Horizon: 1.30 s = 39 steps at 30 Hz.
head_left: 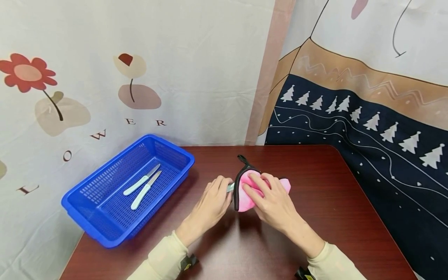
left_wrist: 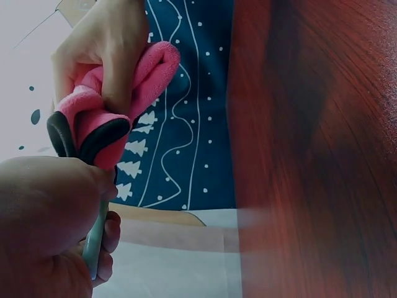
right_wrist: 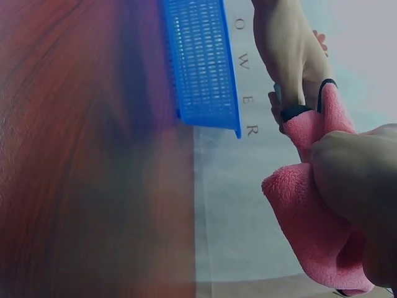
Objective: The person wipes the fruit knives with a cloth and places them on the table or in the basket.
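At far left hangs an off-white fabric backdrop [head_left: 206, 62], printed with flowers and dark red letters; before it a blue rectangular basket of perforated plastic [head_left: 159, 201] sits slantwise on the dark reddish-brown wood-grain worktop [head_left: 336, 202]; inside lie two slim knives with pale handles, the left one [head_left: 142, 181] and the right one [head_left: 146, 190] side by side, their blades towards the far end.

Next comes the left hand [head_left: 213, 200], in a cream sleeve [head_left: 164, 256]; its fingers are curled round a slim pale-green handle [head_left: 230, 187], whose lower end shows below the fist in the left wrist view; its other end runs towards the cloth and is hidden.

Just right of that hand, over the middle of the worktop, is a folded fluffy pink cloth with black edging and a black loop [head_left: 246, 198]; the right hand [head_left: 276, 202] grips it from the right, fingers bent over the folds; beyond, at far right, hangs a navy, tan and white fabric [head_left: 367, 155], patterned with white trees.
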Motion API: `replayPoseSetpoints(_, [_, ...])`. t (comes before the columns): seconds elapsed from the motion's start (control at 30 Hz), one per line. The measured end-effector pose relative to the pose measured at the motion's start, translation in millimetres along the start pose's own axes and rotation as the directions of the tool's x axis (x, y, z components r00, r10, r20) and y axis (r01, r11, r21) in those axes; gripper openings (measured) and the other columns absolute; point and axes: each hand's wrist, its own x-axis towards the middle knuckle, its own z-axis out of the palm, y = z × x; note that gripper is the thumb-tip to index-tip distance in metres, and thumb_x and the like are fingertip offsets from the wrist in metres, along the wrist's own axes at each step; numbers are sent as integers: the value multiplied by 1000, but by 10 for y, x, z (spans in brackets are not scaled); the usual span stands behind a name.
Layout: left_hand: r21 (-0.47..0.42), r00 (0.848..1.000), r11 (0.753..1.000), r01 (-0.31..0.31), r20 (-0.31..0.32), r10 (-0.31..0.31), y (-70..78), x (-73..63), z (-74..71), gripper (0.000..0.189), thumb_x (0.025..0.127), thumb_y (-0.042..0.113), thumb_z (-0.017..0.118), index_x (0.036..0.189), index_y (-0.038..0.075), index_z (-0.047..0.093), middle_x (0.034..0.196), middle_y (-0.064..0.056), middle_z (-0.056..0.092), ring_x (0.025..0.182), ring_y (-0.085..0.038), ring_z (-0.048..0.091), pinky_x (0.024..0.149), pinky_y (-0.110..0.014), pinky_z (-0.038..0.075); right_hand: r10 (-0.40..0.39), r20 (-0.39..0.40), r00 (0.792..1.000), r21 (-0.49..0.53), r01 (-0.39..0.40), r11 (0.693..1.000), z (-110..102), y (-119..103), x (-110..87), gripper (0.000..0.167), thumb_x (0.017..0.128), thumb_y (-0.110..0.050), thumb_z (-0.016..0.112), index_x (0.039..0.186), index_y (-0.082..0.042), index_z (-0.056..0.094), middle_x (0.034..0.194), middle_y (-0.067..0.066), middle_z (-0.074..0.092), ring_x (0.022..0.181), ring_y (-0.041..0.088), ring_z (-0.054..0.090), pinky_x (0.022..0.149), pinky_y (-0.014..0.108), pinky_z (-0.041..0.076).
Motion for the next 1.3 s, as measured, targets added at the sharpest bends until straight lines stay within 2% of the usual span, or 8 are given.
replayPoseSetpoints(0.17, [15, 1000, 1000, 2, -6, -2, 9, -3, -11, 21, 102, 9, 78, 119, 5, 67, 99, -5, 62, 89, -22, 63, 77, -35, 51, 32, 2, 999, -23, -32, 999, -23, 78, -33, 57, 79, -15, 91, 135, -15, 79, 142, 18, 71, 114, 42, 65, 89, 53, 62])
replayPoseSetpoints(0.6, [16, 999, 1000, -17, -35, 18, 3, -21, -48, 21, 101, 9, 78, 119, 4, 67, 98, -5, 63, 87, -21, 62, 74, -33, 48, 84, 2, 996, -22, -84, 996, -92, 284, -124, 70, 72, -16, 99, 138, -12, 78, 145, 23, 70, 115, 47, 64, 90, 57, 63])
replayPoseSetpoints(1.0, [-11, 999, 1000, -21, -31, 20, -11, -67, -59, 20, 101, 9, 77, 119, 4, 67, 98, -4, 63, 87, -19, 61, 75, -33, 49, 132, -14, 991, -35, -133, 991, -152, 488, -186, 61, 75, -10, 90, 135, -9, 78, 144, 27, 69, 113, 49, 62, 88, 60, 59])
replayPoseSetpoints(1.3, [-64, 999, 997, 36, -12, -37, -23, -97, -79, 19, 103, 11, 76, 119, 5, 68, 100, -4, 64, 88, -19, 63, 77, -34, 50, 198, -40, 979, -4, -198, 980, -202, 542, -228, 61, 78, -8, 85, 138, -9, 77, 148, 28, 66, 115, 50, 59, 93, 62, 54])
